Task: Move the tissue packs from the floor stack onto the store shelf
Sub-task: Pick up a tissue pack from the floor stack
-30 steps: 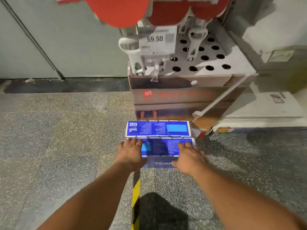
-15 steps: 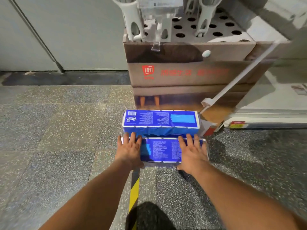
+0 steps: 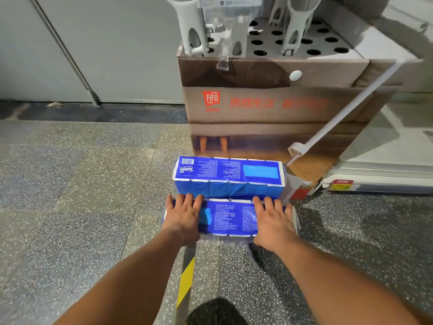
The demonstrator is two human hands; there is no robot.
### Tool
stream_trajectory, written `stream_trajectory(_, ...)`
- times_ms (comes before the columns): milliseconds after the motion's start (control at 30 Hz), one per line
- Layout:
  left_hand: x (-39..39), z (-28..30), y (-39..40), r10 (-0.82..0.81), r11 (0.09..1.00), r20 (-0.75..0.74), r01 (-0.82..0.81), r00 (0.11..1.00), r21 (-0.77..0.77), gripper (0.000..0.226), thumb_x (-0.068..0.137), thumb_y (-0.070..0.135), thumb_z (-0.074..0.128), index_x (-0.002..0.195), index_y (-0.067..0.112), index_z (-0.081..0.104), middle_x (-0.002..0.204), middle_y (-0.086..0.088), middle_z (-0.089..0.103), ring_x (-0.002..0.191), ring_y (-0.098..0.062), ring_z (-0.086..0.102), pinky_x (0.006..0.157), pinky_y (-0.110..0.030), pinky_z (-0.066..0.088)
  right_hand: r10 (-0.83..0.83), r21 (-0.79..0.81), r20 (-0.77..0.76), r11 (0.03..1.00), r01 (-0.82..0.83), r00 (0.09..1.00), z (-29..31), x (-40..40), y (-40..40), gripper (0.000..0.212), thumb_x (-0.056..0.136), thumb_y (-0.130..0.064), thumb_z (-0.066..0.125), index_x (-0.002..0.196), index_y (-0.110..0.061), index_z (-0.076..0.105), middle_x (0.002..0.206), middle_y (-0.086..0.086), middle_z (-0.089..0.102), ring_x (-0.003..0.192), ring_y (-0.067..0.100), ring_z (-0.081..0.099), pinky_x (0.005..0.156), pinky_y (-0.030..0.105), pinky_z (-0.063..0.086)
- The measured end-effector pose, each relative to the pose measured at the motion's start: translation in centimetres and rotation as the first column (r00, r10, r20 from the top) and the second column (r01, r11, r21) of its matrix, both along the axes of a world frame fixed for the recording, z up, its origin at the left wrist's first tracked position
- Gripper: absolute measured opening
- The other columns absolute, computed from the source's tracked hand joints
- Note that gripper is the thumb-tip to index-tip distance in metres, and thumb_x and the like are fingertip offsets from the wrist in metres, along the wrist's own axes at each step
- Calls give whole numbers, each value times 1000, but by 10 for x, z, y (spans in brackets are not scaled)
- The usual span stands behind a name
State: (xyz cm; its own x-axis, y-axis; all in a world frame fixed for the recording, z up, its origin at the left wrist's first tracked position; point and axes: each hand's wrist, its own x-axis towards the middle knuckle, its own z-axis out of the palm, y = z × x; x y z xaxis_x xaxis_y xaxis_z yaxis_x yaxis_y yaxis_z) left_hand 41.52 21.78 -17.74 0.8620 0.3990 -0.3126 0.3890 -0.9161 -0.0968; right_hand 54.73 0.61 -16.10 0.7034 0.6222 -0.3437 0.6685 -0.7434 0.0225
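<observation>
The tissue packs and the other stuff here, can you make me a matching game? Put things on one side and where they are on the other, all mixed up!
Things:
1. near tissue pack
2. far tissue pack
3. cardboard display box
4. yellow-and-black floor tape

Places:
A. on the floor between the two forearms
B. standing behind both packs
C. under both hands
D. between the held pack and the box

Pairs: 1-C, 2-D, 3-B, 4-A

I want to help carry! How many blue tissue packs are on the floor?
2. The near pack lies under both hands, the left hand and the right hand. The far pack lies just behind it, by the cardboard display. More may be hidden.
</observation>
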Motion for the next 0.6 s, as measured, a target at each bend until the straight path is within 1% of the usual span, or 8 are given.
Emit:
stream_trajectory(133,-1,25,6,6,1000,21,-6,1000,-17,101,78,52,65,155,24,5,140,-5,33,137,-30,28,120,-61,6,-4,25,-3,1000,4,1000,23,-3,-2,121,67,-54,82,156,-21,6,143,8,35,134,29,32,118,53,18)
stream_trajectory(233,-9,72,3,5,1000,7,-5,1000,-22,100,79,49,65,155,24,5,145,-6,30,140,-30,25,120,-61,5,-19,21,-17,1000,19,1000,71,-13,-6,120,68,-55,82,155,-22,7,144,8,35,134,29,32,117,52,18)
stream_trajectory(333,-21,141,-1,2,999,-18,-2,1000,-33,101,79,45,65,156,24,4,151,-8,27,142,-31,22,121,-61,4,-43,6,-49,999,43,998,141,-27,-10,121,70,-54,82,158,-22,5,147,9,32,139,30,28,119,55,14)
stream_trajectory(433,-35,222,-9,1,999,-29,-2,1000,-42,102,77,40,65,156,25,4,150,-7,27,141,-32,23,121,-60,6,-50,-8,-53,999,50,997,223,-42,-18,123,70,-51,83,159,-22,3,151,11,30,141,33,26,121,58,11)
stream_trajectory(533,-53,309,-18,-5,998,-30,3,1000,-55,102,75,40,66,156,25,6,149,-7,28,140,-32,25,121,-60,7,-51,-9,-51,999,50,997,307,-62,-28,123,71,-52,82,159,-21,3,153,13,28,143,33,24,121,58,11)
stream_trajectory(600,-69,370,-27,-11,997,-29,9,1000,-82,101,74,44,66,155,26,8,147,-6,30,139,-31,26,120,-60,7,-41,-4,-47,999,41,998,362,-77,-37,123,70,-53,82,158,-21,3,154,13,27,144,33,23,120,58,12)
